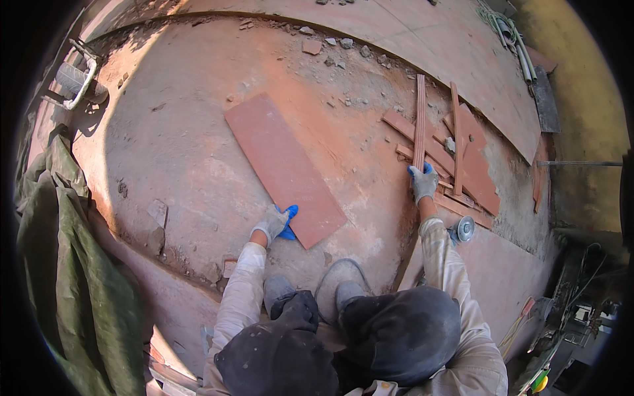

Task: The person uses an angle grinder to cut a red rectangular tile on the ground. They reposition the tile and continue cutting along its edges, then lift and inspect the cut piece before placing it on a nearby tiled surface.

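A rectangular reddish stone slab (281, 168) lies slantwise on the dusty ground in front of me. My left hand (275, 223), in a grey glove with blue fingers, grips its near left edge. One blue fingertip rests over the edge and the others are partly hidden. In the same kind of glove, my right hand (423, 183) is closed round the near end of a long, narrow grooved reddish strip (421, 119). That strip points away from me across a heap of broken slab pieces (479, 158). An angle grinder (464, 228) sits just right of my right forearm.
Rubble (347, 43) lines the far edge of the sunken ground. At the left are a dark green tarp (66, 244) and a wheel with a metal frame (74, 82). Pipes (522, 56) lie far right. A raised paved strip (495, 264) borders my right side.
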{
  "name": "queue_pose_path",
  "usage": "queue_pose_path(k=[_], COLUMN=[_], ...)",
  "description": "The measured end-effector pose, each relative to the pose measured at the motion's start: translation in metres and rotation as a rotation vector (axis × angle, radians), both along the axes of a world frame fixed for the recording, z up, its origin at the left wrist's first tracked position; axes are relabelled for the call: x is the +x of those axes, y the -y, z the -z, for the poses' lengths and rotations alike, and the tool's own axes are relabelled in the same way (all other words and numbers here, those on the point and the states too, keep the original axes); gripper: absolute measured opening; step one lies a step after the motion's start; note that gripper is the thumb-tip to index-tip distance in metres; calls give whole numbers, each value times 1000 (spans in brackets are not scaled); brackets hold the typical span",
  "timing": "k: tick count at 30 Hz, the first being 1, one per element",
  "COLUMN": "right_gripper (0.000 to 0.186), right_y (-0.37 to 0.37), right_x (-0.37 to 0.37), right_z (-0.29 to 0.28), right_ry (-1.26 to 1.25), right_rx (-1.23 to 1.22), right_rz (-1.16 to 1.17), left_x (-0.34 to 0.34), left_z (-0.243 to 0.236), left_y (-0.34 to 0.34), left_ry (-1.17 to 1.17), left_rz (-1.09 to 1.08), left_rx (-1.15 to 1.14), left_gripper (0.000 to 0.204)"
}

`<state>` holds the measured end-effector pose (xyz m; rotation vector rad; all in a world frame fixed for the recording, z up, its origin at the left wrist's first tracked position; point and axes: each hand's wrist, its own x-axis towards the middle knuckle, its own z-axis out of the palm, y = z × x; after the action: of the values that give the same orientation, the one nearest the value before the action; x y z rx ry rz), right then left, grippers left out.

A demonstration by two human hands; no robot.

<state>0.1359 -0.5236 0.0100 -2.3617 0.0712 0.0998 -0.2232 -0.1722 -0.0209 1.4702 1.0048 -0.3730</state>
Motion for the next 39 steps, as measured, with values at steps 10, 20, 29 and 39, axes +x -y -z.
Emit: queue_pose_path(k=[10, 20, 29, 39], right_gripper=[64, 78, 101, 83], right_y=[6, 162, 216, 217], right_x=[-88, -257, -256, -228], right_z=[-76, -102, -63, -41], right_ry=[408, 269, -153, -243], right_rx=[-297, -177, -76, -202], right_rz=[-208, 242, 363, 313], left_x=[40, 65, 57, 51], left_z=[-33, -22, -20, -93], left_y=[-24, -67, -59, 7], left_ry=[-40, -186, -1, -18], left_rz=[-34, 207, 17, 188], left_rx=[389, 779, 439, 853], left_gripper=[62, 79, 47, 56])
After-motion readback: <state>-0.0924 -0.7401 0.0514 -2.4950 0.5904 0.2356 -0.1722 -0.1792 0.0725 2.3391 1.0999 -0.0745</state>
